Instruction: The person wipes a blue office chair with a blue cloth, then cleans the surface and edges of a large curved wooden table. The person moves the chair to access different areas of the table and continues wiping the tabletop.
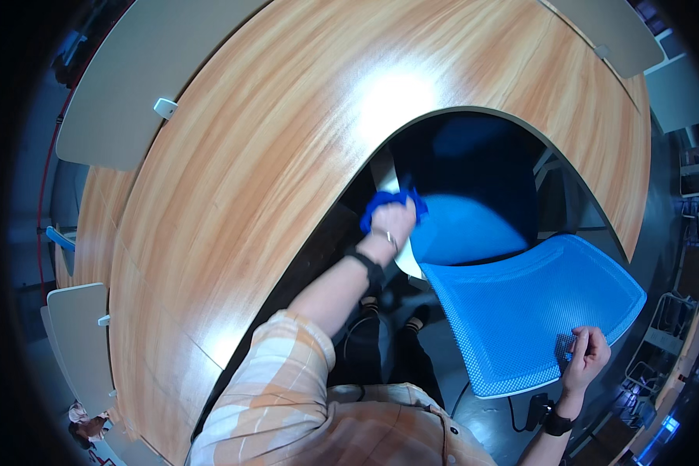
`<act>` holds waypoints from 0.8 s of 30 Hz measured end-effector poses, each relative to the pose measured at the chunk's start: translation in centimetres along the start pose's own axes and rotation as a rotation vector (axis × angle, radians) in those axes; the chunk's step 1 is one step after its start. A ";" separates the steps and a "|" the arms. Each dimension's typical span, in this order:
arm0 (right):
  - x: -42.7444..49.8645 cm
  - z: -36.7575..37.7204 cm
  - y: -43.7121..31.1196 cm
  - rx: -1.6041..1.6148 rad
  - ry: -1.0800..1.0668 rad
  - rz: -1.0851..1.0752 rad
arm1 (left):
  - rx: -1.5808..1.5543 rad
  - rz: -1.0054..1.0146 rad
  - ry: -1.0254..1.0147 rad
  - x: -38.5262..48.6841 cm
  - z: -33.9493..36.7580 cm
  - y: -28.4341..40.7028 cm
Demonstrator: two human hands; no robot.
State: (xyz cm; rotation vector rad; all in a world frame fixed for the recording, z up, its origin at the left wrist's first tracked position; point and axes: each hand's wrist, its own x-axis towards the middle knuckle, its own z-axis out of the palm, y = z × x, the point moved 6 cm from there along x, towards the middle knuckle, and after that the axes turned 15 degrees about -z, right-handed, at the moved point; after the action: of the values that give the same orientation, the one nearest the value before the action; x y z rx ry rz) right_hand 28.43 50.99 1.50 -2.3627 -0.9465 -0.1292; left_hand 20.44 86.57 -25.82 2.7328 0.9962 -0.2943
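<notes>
My left hand (394, 218) is closed around a bunched blue cloth (376, 205), somewhat blurred. It is over the white armrest (406, 261) of an office chair, at the left side of the blue seat (466, 230). On the right, my right hand (587, 354) has its fingers curled at the edge of the chair's blue mesh backrest (536, 314). A dark patch lies on the mesh beside the fingertips. Whether these fingers grip the edge or only rest against it cannot be told.
A wood-grain desk (256, 163) curves around the chair, its cut-out edge above the seat. Beige divider panels (122, 76) are clamped along its far side. My feet (416, 317) are on the grey floor below. Racks and furniture (664, 335) stand far right; a person (87, 425) shows lower left.
</notes>
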 end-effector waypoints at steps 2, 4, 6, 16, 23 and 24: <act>0.1 0.0 -0.3 0.008 0.011 -0.031 | -0.032 0.066 -0.082 -5.9 1.4 1.6; 0.1 0.1 -0.2 0.021 0.019 -0.024 | -0.133 0.181 -0.138 -10.6 2.0 2.2; 0.2 0.0 -0.1 0.044 0.040 -0.018 | -0.195 0.206 -0.109 -11.6 1.4 1.8; 1.0 -0.5 0.7 0.082 0.027 -0.031 | -0.288 -0.194 0.062 5.2 -3.3 -4.0; 0.8 -0.2 0.6 0.090 0.005 -0.045 | -0.269 0.091 -0.069 -7.6 1.5 1.7; 0.8 -0.1 0.3 0.094 0.006 -0.066 | -0.325 0.046 -0.045 -9.0 1.6 1.6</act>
State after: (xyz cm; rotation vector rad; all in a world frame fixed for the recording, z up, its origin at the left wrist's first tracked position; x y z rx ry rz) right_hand 29.23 51.18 1.69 -2.2448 -1.0060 -0.1146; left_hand 14.58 79.49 -24.82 2.4401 0.8813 -0.1673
